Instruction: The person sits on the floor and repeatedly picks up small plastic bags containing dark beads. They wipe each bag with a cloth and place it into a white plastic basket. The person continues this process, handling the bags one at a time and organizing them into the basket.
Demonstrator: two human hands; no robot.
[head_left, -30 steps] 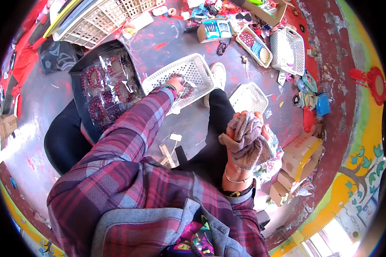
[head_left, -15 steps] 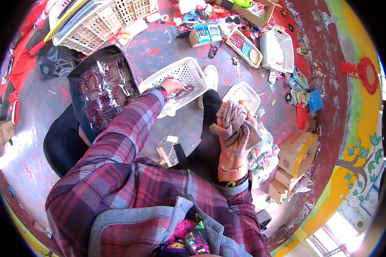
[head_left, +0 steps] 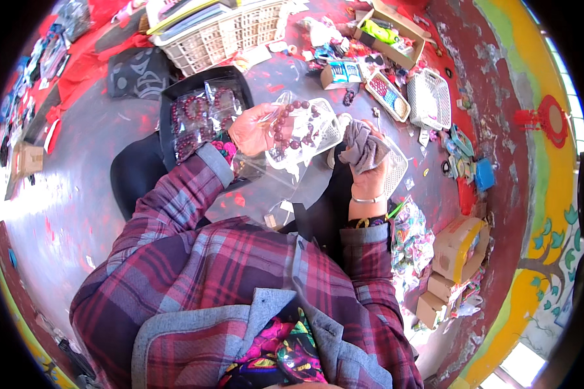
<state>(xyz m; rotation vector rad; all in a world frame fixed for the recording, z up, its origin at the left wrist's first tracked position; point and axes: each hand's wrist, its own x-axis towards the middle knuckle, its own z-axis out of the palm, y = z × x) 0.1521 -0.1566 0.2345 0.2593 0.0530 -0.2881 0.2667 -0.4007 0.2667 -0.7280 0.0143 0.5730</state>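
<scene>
My left hand [head_left: 250, 131] pinches a bracelet of round dark red beads [head_left: 280, 135] and lifts it over a white perforated basket [head_left: 331, 133]. Clear plastic film shows around the beads; I cannot tell whether the bracelet lies inside a bag. A crumpled grey-brown cloth [head_left: 362, 148] is gripped in my right hand [head_left: 372, 181], to the right of the basket. Left of my left hand, a black open box [head_left: 241, 79] holds several dark red bead bracelets in clear bags. A second white basket [head_left: 399, 170] is partly hidden behind my right hand.
A large cream crate [head_left: 222, 40] stands at the far left beside a dark grey bag [head_left: 138, 72]. At the far right are small white baskets [head_left: 429, 97] and an open cardboard box [head_left: 405, 57]. More cardboard boxes [head_left: 459, 249] stand right of my right arm.
My left hand has come up out of the white basket with a bead bracelet. My right hand keeps the cloth, which has been turned or bunched differently. The view has shifted slightly.
</scene>
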